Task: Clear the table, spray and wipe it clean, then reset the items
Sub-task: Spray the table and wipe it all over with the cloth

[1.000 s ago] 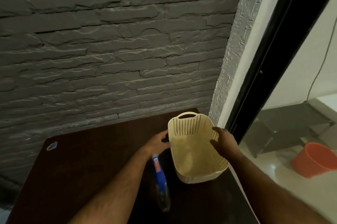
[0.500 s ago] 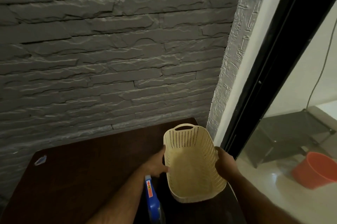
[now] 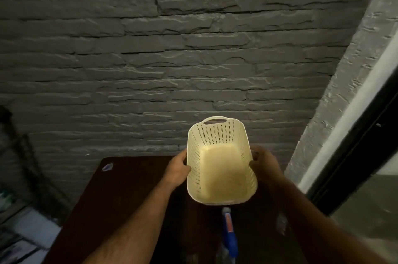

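A cream perforated plastic basket is held between both hands above the dark wooden table, its open top turned toward the camera so the bare inside floor shows and its far handle slot stands against the grey stone-brick wall. The left hand grips the basket's left long wall, thumb curled over the rim and fingers wrapped round the outside. The right hand grips the opposite wall in the same way, thumb on the rim, fingers behind. Whether the basket's base touches the tabletop cannot be told from this angle. Just below the basket's near edge, between the two forearms, a spray bottle with a blue and red label lies on the table, its nozzle end close to the basket. A small pale wrapper-like scrap sits near the table's far left corner, well apart from the hands.
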`<state>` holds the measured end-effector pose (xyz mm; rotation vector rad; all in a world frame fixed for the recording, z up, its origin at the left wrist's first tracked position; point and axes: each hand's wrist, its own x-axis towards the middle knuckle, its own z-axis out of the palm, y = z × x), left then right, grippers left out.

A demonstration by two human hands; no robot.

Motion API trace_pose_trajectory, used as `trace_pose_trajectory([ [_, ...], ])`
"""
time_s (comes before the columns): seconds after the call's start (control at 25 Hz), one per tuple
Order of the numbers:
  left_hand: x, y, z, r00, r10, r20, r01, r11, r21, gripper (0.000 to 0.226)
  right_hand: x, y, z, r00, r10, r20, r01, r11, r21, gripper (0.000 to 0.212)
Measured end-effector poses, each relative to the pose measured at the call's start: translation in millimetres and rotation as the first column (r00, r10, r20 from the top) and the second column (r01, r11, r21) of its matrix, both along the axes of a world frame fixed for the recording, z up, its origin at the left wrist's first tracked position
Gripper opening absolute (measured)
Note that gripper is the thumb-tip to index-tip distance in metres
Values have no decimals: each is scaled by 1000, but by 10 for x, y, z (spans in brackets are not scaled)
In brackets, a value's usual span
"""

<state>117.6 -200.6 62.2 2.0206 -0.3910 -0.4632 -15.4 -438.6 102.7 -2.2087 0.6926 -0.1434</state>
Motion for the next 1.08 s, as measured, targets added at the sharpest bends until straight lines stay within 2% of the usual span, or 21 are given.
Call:
trace_pose_trajectory([
  [0.12, 238, 666, 146, 994, 107, -22, -108, 993, -49, 62, 557, 528, 285, 993, 94, -75, -97, 995, -33, 47],
  [0.28, 556, 1624, 190, 979, 203, -32, -205, 977, -53, 60, 1308, 1343, 371, 956, 184, -226, -187, 982, 11, 46],
  [0.44, 895, 2473, -7, 952, 300, -59, -304, 949, -78, 56, 1803, 2141, -15, 929, 269, -254, -250, 963, 105, 32],
  [0.64, 1326, 3221, -368, 850, 487, -203, -515, 849, -118, 49, 2149, 3028, -616, 931, 260, -255, -214, 958, 193, 49],
  [0.84, 1693, 3652, -746, 822, 502, -267, -539, 838, -85, 43, 2420, 3474, -966, 936, 233, -263, -180, 961, 212, 45],
  [1.08, 1999, 3715, -885, 833, 470, -291, -508, 859, -66, 42, 2676, 3571, -1101, 958, 197, -208, -172, 976, 134, 48],
])
